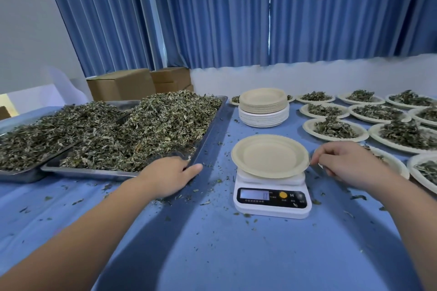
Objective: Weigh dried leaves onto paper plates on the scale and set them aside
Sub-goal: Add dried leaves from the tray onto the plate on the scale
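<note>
Plate: your empty beige round paper plate (269, 156) sits flat on the white digital kitchen scale (272, 198), a bit right of the frame's centre.
Right hand: your right hand (343, 163) comes in from the lower right and pinches the plate's right rim between thumb and fingertip.
Left hand: your left hand (170, 175) lies palm down on the blue tablecloth (236, 255), left of centre, fingers relaxed and holding nothing. It's right at the near corner of the shallow steel tray (205, 139); can't tell if it actually touches the rim.
Leaves: dried green-grey leaves (160, 130) are heaped high in that tray, middle left. A second steel tray (14, 175) at the far left has leaves too.
Spare plates: stack of empty paper plates (263, 106), beige on top of white, behind the scale.
Filled plates: paper plates with leaf portions (335, 129) sit in rows along the right side.
Display: lit, digits too blurry to read.
Crumbs: leaf bits are scattered on the cloth around the scale.
Background: blue pleated curtains (212, 7) across the top, brown cardboard boxes (120, 85) upper left.
</note>
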